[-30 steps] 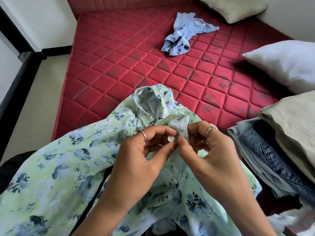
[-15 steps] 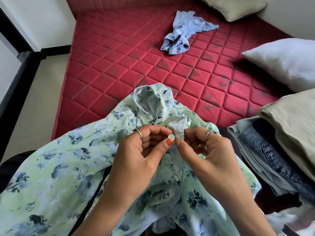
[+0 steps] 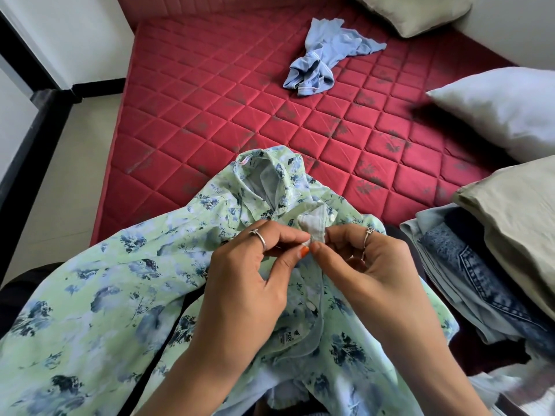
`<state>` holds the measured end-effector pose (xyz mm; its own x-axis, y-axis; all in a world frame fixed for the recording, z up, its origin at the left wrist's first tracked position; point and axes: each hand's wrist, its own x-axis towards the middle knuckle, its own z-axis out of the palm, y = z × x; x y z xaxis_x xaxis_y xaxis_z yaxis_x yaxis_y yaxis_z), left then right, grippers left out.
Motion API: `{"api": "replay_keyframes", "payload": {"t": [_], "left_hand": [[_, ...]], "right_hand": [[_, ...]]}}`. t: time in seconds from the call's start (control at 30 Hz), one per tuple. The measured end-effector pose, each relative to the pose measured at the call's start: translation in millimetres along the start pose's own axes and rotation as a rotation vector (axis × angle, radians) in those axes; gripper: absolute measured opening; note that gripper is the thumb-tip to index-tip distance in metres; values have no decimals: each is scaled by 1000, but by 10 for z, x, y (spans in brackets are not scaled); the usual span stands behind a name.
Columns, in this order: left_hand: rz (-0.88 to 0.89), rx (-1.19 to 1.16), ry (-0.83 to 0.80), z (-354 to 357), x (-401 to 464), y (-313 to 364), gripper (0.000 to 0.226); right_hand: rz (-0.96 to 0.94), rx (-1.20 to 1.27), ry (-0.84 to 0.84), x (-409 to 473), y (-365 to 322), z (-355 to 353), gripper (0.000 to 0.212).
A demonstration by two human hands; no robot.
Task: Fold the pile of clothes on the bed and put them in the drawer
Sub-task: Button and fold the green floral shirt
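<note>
A light green shirt with blue floral print (image 3: 126, 283) lies spread over the near edge of the red quilted mattress (image 3: 210, 94), collar pointing away from me. My left hand (image 3: 252, 271) pinches the shirt's front placket just below the collar, thumb and forefinger on a small white button. My right hand (image 3: 369, 265) pinches the opposite strip of the placket, fingertips meeting the left hand's. A crumpled light blue garment (image 3: 324, 58) lies further up the mattress. A stack of clothes with denim jeans (image 3: 480, 274) sits at the right.
A white pillow (image 3: 504, 106) and a beige pillow (image 3: 414, 10) lie at the right and far end of the bed. A beige folded cloth (image 3: 516, 223) tops the stack at the right. Pale floor (image 3: 60, 163) runs along the bed's left side.
Both hands stayed at the placket below the collar. The white button, plainly visible between the fingertips before, is now mostly covered by the thumbs and the fabric strip.
</note>
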<state>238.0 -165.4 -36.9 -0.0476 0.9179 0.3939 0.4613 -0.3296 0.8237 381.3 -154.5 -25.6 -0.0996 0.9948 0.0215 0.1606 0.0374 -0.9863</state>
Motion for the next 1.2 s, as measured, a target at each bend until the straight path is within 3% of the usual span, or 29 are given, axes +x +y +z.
{"api": "replay_keyframes", "payload": {"t": [0.27,0.6,0.73,0.93,1.1,1.2], "left_hand": [[-229,-309,-32,12,13,-19,11],[-385,-576,-11,104,-19,-36,10],[-443,-644,-2,137,-30,-14,17],[-498,-656,2,154,-29,7,15],[-499,-506,-78,126,-22,-17,22],[-514,-465,-111,117,-35,-12,6]], "right_hand": [[73,210,-16,8,15,-19,36],[157,262,-69,16,72,-7,18],[189,279,-92,20,86,-18,22],[90,82,-90,17,164,-15,11],[-15,-74,0,10,238,22,14],[-80,-222,58,16,278,30,15]]}}
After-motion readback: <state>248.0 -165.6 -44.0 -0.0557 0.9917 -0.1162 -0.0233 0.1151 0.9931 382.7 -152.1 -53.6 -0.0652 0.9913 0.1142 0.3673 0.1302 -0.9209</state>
